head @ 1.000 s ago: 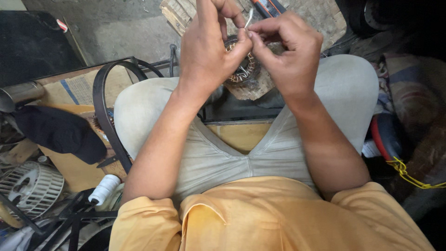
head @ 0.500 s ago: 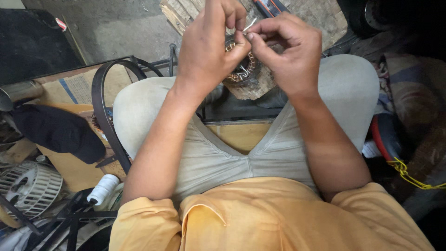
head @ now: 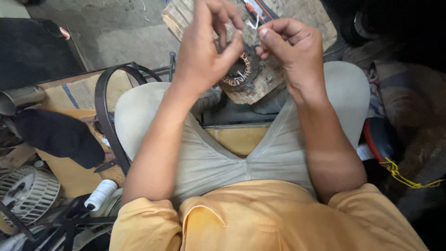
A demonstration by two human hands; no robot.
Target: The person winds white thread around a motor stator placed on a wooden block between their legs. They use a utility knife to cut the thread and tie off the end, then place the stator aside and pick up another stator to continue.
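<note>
Hands at work over a lap: the left hand [head: 204, 56] steadies a round copper-wound motor stator [head: 239, 72] on a scrap wooden board [head: 260, 88], while the right hand [head: 292, 46] pinches a thin white thread [head: 254, 22]. Likely heavy, stiff; best held by its rim, since the windings look fragile.

One flat cardboard package, left of the knees

A tan cardboard sheet [head: 76, 95] lies flat at the left, partly under a black belt loop [head: 104, 116]; it bears a paler rectangular label area and a short blue diagonal stripe. No signs or screens show.
</note>
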